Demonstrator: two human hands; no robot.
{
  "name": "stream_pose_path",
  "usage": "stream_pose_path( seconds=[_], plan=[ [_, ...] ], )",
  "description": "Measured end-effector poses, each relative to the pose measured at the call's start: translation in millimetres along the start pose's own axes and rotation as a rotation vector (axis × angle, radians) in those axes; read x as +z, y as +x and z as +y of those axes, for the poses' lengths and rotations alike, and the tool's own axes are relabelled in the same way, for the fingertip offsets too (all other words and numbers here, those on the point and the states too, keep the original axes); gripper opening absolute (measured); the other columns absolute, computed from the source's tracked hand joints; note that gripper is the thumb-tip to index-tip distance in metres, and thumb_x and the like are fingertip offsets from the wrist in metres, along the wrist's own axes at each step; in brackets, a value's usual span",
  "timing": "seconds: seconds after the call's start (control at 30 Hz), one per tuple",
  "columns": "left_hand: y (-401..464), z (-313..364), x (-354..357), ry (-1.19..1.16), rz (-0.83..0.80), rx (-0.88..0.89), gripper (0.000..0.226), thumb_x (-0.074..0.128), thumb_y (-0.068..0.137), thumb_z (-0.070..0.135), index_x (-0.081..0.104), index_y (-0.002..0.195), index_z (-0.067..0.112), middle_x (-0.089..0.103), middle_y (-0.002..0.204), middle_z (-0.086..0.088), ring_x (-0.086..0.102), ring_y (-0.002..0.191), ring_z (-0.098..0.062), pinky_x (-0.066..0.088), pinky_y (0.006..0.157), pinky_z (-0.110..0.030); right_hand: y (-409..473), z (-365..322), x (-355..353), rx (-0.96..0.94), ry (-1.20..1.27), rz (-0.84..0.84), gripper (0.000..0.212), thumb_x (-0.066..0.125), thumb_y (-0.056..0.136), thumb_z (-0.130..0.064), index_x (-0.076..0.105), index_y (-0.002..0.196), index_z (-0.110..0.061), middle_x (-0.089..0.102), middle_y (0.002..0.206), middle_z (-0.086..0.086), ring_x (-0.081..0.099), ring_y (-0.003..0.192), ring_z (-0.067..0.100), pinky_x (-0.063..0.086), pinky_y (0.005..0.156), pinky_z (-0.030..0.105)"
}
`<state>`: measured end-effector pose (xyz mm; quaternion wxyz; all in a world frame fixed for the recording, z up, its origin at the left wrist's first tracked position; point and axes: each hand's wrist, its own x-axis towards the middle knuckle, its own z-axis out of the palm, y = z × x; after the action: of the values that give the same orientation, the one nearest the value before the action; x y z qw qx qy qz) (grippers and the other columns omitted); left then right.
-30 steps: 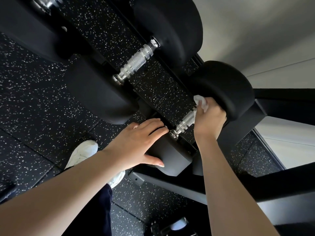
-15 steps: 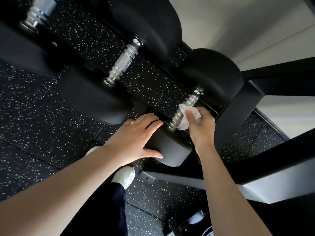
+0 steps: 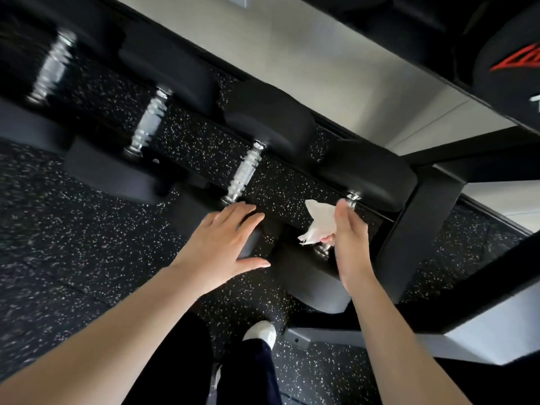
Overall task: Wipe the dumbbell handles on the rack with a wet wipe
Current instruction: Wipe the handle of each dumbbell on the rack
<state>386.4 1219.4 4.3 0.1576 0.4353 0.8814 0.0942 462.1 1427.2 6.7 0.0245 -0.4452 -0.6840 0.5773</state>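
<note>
Right hand (image 3: 349, 244) nearer, pinching wet wipe (image 3: 318, 222) against handle (image 3: 352, 198), axis running up-right beyond fingertips. Left hand (image 3: 222, 247) flat, fingers straight, holding nothing.

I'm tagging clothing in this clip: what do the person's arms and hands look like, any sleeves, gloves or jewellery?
Both forearms are bare to the frame edge, no sleeves showing. The left hand and right hand wear no gloves, and no rings, watch or bracelet are visible.

Shiny ridged metal dumbbell handle (image 3: 245, 173)
</note>
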Motion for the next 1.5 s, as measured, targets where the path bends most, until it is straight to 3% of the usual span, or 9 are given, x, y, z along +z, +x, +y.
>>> stream_pose_path(
  seconds=[0.23, 0.5, 0.6, 0.77, 1.0, 1.13, 1.23, 1.33, 1.5],
  plan=[
    [-9, -63, -9, 0.028, -0.038, -0.048, 0.079, 0.030, 0.082, 0.069, 0.052, 0.131, 0.011, 0.054, 0.131, -0.007, 0.051, 0.123, -0.026, 0.048, 0.092, -0.043, 12, -16, 82, -0.049, -0.047, -0.025, 0.018, 0.050, 0.094, -0.020, 0.066, 0.086, -0.021, 0.060, 0.074, 0.005, 0.051, 0.067, 0.015, 0.045, 0.064, 0.037],
    [-9, -101, -2, -0.035, -0.085, -0.019, 0.079, 0.030, 0.082, 0.070, 0.051, 0.133, 0.013, 0.052, 0.133, -0.004, 0.049, 0.126, -0.023, 0.048, 0.093, -0.042, 53, -39, 148, -0.100, -0.013, 0.152, 0.011, 0.054, 0.093, -0.014, 0.063, 0.094, -0.020, 0.059, 0.081, -0.021, 0.055, 0.073, -0.010, 0.039, 0.063, 0.001],
    [-5, -107, 3, -0.062, -0.082, -0.002, 0.078, 0.031, 0.083, 0.070, 0.052, 0.133, 0.013, 0.052, 0.134, -0.003, 0.048, 0.126, -0.021, 0.048, 0.093, -0.041, 62, -40, 162, -0.117, -0.048, 0.248, 0.009, 0.055, 0.091, -0.012, 0.060, 0.098, -0.015, 0.055, 0.076, -0.017, 0.052, 0.065, -0.006, 0.038, 0.059, 0.006],
    [-3, -117, 8, -0.086, -0.094, -0.001, 0.077, 0.032, 0.082, 0.070, 0.053, 0.132, 0.015, 0.053, 0.133, -0.002, 0.051, 0.123, -0.021, 0.049, 0.092, -0.041, 62, -33, 177, -0.045, -0.035, 0.410, 0.006, 0.061, 0.088, -0.019, 0.064, 0.094, -0.020, 0.060, 0.093, -0.007, 0.055, 0.082, 0.007, 0.045, 0.083, 0.025],
    [-2, -122, 12, -0.122, -0.096, -0.005, 0.076, 0.033, 0.081, 0.070, 0.053, 0.131, 0.016, 0.053, 0.132, -0.002, 0.051, 0.121, -0.021, 0.050, 0.090, -0.041, 57, -36, 188, 0.080, 0.077, 0.477, 0.013, 0.068, 0.084, -0.020, 0.063, 0.085, -0.031, 0.040, 0.099, -0.009, 0.050, 0.104, 0.016, 0.037, 0.091, 0.021],
    [-1, -121, 12, -0.132, -0.091, -0.005, 0.076, 0.033, 0.081, 0.069, 0.053, 0.132, 0.016, 0.053, 0.133, -0.002, 0.052, 0.121, -0.021, 0.049, 0.091, -0.040, 58, -36, 190, 0.092, 0.065, 0.541, 0.012, 0.071, 0.082, -0.020, 0.065, 0.082, -0.030, 0.039, 0.110, -0.006, 0.039, 0.112, 0.015, 0.030, 0.079, 0.003],
    [0, -121, 12, -0.136, -0.092, -0.010, 0.076, 0.033, 0.082, 0.069, 0.053, 0.132, 0.016, 0.053, 0.133, -0.002, 0.052, 0.122, -0.022, 0.049, 0.091, -0.041, 57, -36, 190, 0.126, -0.002, 0.571, 0.005, 0.072, 0.080, -0.024, 0.070, 0.085, -0.025, 0.038, 0.127, -0.001, 0.027, 0.108, 0.007, 0.034, 0.093, 0.022],
    [0, -120, 13, -0.142, -0.086, -0.014, 0.075, 0.033, 0.082, 0.069, 0.052, 0.132, 0.016, 0.052, 0.134, -0.001, 0.051, 0.122, -0.021, 0.048, 0.092, -0.040, 57, -37, 189, 0.109, -0.024, 0.577, 0.008, 0.073, 0.079, -0.023, 0.067, 0.081, -0.029, 0.041, 0.115, -0.006, 0.032, 0.109, 0.009, 0.033, 0.104, 0.040],
    [0, -120, 14, -0.148, -0.078, -0.013, 0.075, 0.034, 0.082, 0.068, 0.052, 0.133, 0.016, 0.052, 0.133, -0.001, 0.051, 0.122, -0.021, 0.046, 0.092, -0.039, 59, -33, 190, 0.045, 0.055, 0.521, 0.008, 0.067, 0.085, -0.018, 0.069, 0.091, -0.022, 0.058, 0.105, 0.001, 0.056, 0.092, 0.014, 0.040, 0.077, 0.018]
  ],
)
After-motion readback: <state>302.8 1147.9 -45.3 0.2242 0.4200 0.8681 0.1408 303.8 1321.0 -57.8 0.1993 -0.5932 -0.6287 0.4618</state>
